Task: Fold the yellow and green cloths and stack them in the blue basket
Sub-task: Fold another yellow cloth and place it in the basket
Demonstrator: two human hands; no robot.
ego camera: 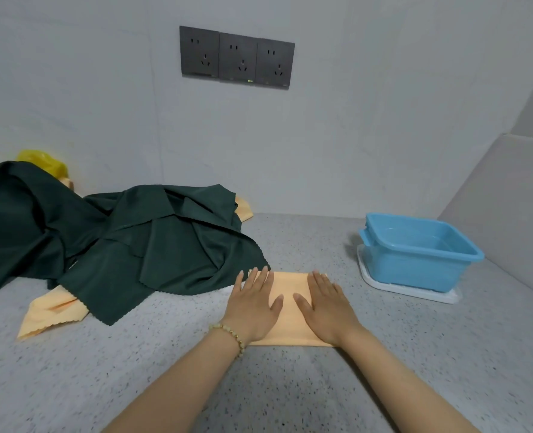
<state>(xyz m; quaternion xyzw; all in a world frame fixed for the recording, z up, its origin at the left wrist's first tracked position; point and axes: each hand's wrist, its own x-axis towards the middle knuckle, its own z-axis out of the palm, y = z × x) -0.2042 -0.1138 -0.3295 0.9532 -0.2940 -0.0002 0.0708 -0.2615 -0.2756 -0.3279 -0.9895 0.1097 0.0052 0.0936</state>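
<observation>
Pressing flat, the left hand [252, 303] and right hand [324, 304] smooth the folded yellow cloth [290, 307], fingers straight, so it stays neat; the blue basket [415, 254] waits at 2 o'clock.

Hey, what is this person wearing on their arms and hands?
No sleeves or gloves are in view. The left hand has a bracelet of pale and gold beads at its wrist. The right hand and its wrist wear nothing. No rings show on either hand.

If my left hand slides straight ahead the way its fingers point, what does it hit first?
Most likely the dark green cloth; its edge lies just past the fingertips of the left hand.
</observation>
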